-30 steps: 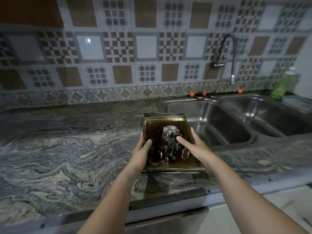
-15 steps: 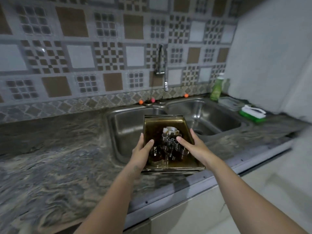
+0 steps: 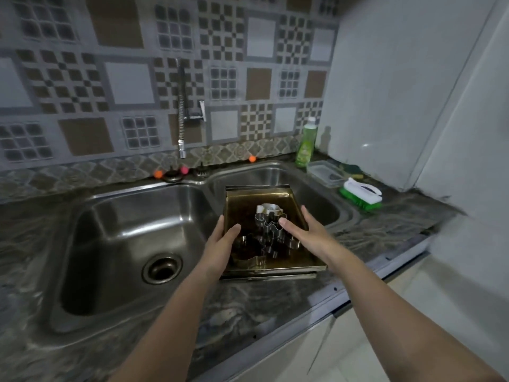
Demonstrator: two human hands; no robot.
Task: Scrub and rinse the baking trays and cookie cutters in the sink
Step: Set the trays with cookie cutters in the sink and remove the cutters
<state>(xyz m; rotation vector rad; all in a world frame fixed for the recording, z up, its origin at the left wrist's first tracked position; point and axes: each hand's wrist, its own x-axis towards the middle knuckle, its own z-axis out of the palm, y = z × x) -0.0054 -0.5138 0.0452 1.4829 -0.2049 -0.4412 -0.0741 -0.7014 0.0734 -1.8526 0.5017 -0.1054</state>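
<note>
Trays (image 3: 242, 199), with cutters (image 3: 268, 230) inside, are gripped at both side edges by the left hand (image 3: 220, 244) and right hand (image 3: 308, 235); keep them flat, lower slowly into the sink (image 3: 91, 216)

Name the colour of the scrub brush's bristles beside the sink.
Green, under a white handle: scrub brush, head view.

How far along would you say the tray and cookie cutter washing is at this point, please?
Barely begun. Both hands, left hand and right hand, hold the stacked trays with cutters above the sink. The tap looks off; the brush lies untouched. All scrubbing and rinsing remains.
</note>
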